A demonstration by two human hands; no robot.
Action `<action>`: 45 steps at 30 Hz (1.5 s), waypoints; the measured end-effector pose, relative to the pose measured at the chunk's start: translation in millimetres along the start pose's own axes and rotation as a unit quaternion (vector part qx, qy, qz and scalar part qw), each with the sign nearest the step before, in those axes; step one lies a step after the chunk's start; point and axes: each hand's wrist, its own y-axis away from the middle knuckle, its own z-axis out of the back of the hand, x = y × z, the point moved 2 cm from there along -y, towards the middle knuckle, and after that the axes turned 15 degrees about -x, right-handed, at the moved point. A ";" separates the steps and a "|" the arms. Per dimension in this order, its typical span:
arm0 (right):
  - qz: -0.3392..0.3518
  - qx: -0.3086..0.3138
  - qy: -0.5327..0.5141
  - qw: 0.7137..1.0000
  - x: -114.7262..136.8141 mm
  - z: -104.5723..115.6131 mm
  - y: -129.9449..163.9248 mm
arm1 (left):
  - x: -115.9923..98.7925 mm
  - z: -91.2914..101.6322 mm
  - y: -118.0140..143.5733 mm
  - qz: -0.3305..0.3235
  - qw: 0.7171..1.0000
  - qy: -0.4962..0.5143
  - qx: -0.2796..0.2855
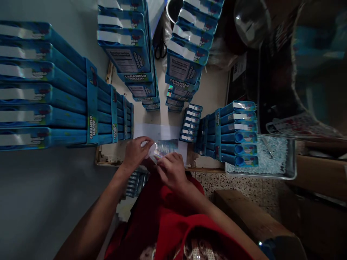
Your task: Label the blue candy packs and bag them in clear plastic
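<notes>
Low over the near edge of the table, my left hand (137, 151) pinches a pale, curled strip (150, 150) between thumb and fingers. Beside it is a shiny, glossy sheet (167, 145) with bluish reflections, which meets the strip at its left side. My right hand (173, 168) is closed at the sheet's lower edge, with thumb and fingertips together on it. Whether the strip and the sheet are one piece I cannot tell. White paper (158, 129) lies on the table beneath. To the right of the hands stands a short stack of blue candy boxes (191, 122).
Tall stacks of blue boxes stand at left (67, 86), back (124, 57) and right (238, 133). Behind them lie black scissors (160, 48). A metal tray (291, 159) of pale blue bits overhangs the table's right side. Cardboard boxes (244, 209) sit below right.
</notes>
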 end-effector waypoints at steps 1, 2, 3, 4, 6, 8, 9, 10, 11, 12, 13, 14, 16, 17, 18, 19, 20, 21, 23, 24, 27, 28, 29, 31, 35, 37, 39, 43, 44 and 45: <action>-0.017 -0.012 -0.009 1.000 -1.4 5.8 -2.0 | -1.5 0.2 -1.6 -0.007 1.000 0.011 0.003; -0.025 -0.026 -0.018 0.999 -3.4 10.1 -5.5 | -3.7 0.5 -2.6 -0.016 1.000 0.019 0.008; -0.025 -0.036 -0.027 0.999 -5.8 12.4 -10.2 | -6.6 1.0 -3.1 -0.029 0.999 0.025 0.014; -0.020 -0.040 -0.033 0.998 -8.4 12.6 -15.6 | -10.0 1.7 -2.8 -0.047 0.998 0.027 0.018; -0.004 -0.029 -0.039 0.999 -13.1 7.6 -26.1 | -16.7 3.6 -0.6 -0.082 0.996 0.022 0.020; 0.018 -0.001 -0.039 0.999 -15.2 -1.8 -32.7 | -21.1 5.9 2.8 -0.105 0.994 -0.001 0.003; 0.030 0.012 -0.038 0.999 -15.0 -6.6 -33.7 | -22.1 6.9 4.3 -0.111 0.994 -0.019 -0.007; 0.040 0.020 -0.037 0.998 -14.2 -10.6 -33.1 | -22.4 7.6 5.6 -0.114 0.993 -0.036 -0.017; 0.047 0.025 -0.036 0.998 -12.9 -13.5 -31.3 | -22.2 8.1 6.3 -0.115 0.992 -0.051 -0.026; 0.052 0.025 -0.035 0.998 -11.4 -15.0 -28.7 | -21.7 8.6 6.4 -0.115 0.991 -0.062 -0.033; 0.055 0.024 -0.036 0.998 -9.8 -15.3 -25.7 | -21.1 8.9 6.0 -0.115 0.990 -0.068 -0.037; 0.055 0.021 -0.039 0.998 -8.3 -14.2 -22.9 | -20.8 9.2 5.0 -0.118 0.990 -0.070 -0.038; 0.043 0.001 -0.049 0.998 -6.7 -9.0 -19.3 | -21.2 10.1 2.2 -0.132 0.988 -0.065 -0.035; 0.029 -0.015 -0.053 0.998 -6.8 -5.5 -19.0 | -22.0 10.7 0.7 -0.141 0.988 -0.061 -0.029; 0.013 -0.032 -0.055 0.998 -7.5 -2.1 -19.9 | -23.0 11.5 -0.5 -0.150 0.987 -0.055 -0.022; -0.001 -0.044 -0.053 0.998 -8.4 0.7 -21.6 | -24.3 12.3 -1.5 -0.157 0.986 -0.049 -0.017; -0.011 -0.049 -0.050 0.998 -9.4 2.5 -24.1 | -25.5 13.0 -2.1 -0.163 0.986 -0.043 -0.011; -0.013 -0.046 -0.045 0.998 -10.2 3.1 -27.1 | -26.7 13.7 -2.2 -0.168 0.985 -0.037 -0.006; -0.001 -0.027 -0.038 0.999 -11.2 1.6 -32.9 | -28.3 14.6 -1.4 -0.174 0.984 -0.030 -0.004; 0.007 -0.019 -0.035 0.999 -11.5 0.1 -35.3 | -28.5 14.9 -0.7 -0.175 0.984 -0.028 -0.004; 0.019 -0.011 -0.030 0.999 -12.0 -4.4 -38.3 | -26.4 15.1 2.2 -0.169 0.985 -0.022 0.002; 0.019 -0.012 -0.029 0.999 -12.2 -5.3 -38.1 | -25.0 15.1 3.1 -0.166 0.986 -0.018 0.006; 0.018 -0.012 -0.027 0.999 -12.4 -6.0 -37.4 | -23.5 15.3 3.6 -0.163 0.987 -0.013 0.009; 0.021 -0.009 -0.026 0.999 -13.0 -7.2 -35.6 | -20.4 15.7 3.7 -0.154 0.988 0.000 0.012; 0.026 0.003 -0.026 0.999 -14.5 -10.7 -35.2 | -16.4 14.5 0.9 -0.152 0.988 -0.008 0.029; 0.029 0.012 -0.030 0.999 -14.4 -13.5 -36.2 | -15.8 12.9 -0.8 -0.155 0.987 -0.024 0.032; 0.032 0.020 -0.031 0.999 -13.3 -16.1 -36.8 | -15.3 11.2 -2.3 -0.152 0.988 -0.032 0.021; 0.061 0.027 -0.026 0.997 -8.7 -18.3 -33.8 | -14.0 9.7 -4.6 -0.127 0.991 -0.032 -0.010; 0.070 0.031 -0.025 0.997 -7.4 -18.1 -32.6 | -13.9 9.6 -5.2 -0.121 0.992 -0.032 -0.009; 0.074 0.036 -0.025 0.996 -6.2 -17.5 -31.6 | -13.9 9.7 -5.8 -0.118 0.992 -0.033 -0.005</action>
